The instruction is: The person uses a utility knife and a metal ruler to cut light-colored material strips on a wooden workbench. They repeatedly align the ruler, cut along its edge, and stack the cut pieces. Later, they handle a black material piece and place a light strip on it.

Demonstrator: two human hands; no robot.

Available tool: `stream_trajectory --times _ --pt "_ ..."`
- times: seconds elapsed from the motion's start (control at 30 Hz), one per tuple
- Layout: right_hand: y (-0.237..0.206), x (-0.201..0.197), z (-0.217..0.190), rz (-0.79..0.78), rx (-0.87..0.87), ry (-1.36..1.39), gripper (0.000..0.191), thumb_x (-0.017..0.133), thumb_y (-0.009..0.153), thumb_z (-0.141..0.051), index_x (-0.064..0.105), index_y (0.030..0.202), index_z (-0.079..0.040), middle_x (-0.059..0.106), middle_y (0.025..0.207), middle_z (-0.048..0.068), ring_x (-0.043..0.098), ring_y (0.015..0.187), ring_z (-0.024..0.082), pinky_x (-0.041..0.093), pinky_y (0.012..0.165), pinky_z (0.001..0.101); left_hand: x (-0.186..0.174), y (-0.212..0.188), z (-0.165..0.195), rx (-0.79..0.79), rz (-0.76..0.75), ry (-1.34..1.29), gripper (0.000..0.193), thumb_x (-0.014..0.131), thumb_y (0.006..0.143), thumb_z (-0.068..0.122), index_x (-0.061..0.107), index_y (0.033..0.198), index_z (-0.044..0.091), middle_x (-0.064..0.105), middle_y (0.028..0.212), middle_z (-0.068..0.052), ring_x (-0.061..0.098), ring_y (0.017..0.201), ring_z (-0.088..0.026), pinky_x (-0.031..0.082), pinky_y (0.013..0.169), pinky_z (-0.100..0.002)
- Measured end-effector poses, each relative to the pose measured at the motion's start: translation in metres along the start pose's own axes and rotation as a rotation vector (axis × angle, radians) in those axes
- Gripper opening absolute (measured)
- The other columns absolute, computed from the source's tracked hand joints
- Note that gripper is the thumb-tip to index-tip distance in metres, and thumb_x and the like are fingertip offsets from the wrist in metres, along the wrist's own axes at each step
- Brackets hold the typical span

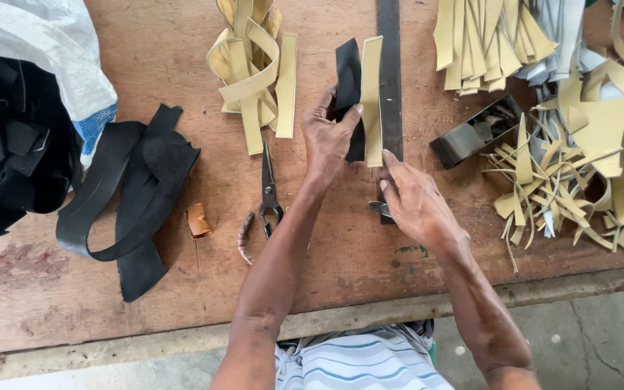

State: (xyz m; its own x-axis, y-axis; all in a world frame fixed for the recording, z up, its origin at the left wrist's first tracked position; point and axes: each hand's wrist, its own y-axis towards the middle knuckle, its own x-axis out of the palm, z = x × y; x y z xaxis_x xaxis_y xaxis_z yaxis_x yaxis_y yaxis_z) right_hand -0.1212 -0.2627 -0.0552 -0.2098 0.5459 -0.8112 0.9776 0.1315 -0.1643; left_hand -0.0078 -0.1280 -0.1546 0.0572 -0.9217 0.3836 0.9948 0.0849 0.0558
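- While the left hand (pixel 328 137) pinches a black strip (pixel 348 87) and a tan strip (pixel 372 101) together above the wooden table (pixel 182 43), its thumb lies across the black one
- Right hand (pixel 413 198) has its fingers closed on the tan strip's lower end, over a dark metal ruler (pixel 389 72)
- Scissors (pixel 269 189) lie just left of the left wrist
- Tan strips (pixel 254 65) are piled beyond; black leather pieces (pixel 135 188) lie well left
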Motion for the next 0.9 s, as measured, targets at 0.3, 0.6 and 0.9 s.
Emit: stream_trajectory --times 0.3,0.6,0.9 --pt "-0.006 -0.008 -0.006 -0.026 0.113 0.115 0.044 0.053 0.099 -0.014 0.053 0.14 0.002 0.069 0.12 0.018 0.071 0.1 0.028 0.057 0.086 0.0403 0.0 0.002 -0.004 0.021 -0.003 -0.014 0.051 0.073 0.09 -0.007 0.059 0.139 -0.004 0.073 0.121 -0.01 0.07 0.102 -0.012 0.059 0.09 -0.025" --pt "0.035 -0.025 -0.002 -0.032 0.176 -0.041 0.028 0.043 0.107 -0.009 0.057 0.129 -0.001 0.066 0.113 0.02 0.066 0.099 0.028 0.058 0.087 0.0426 0.0 -0.003 -0.009 -0.006 -0.214 0.022 0.044 0.076 0.09 -0.005 0.064 0.133 -0.002 0.076 0.114 -0.008 0.072 0.099 -0.012 0.062 0.09 -0.026" --pt "0.077 -0.042 0.006 0.148 -0.048 0.035 0.047 0.04 0.104 -0.001 0.041 0.151 0.0 0.062 0.127 0.023 0.068 0.099 0.029 0.061 0.084 0.0405 -0.001 -0.001 -0.007 -0.073 -0.219 0.032 0.043 0.077 0.089 -0.001 0.067 0.13 0.001 0.077 0.109 -0.009 0.074 0.095 -0.013 0.066 0.086 -0.028"
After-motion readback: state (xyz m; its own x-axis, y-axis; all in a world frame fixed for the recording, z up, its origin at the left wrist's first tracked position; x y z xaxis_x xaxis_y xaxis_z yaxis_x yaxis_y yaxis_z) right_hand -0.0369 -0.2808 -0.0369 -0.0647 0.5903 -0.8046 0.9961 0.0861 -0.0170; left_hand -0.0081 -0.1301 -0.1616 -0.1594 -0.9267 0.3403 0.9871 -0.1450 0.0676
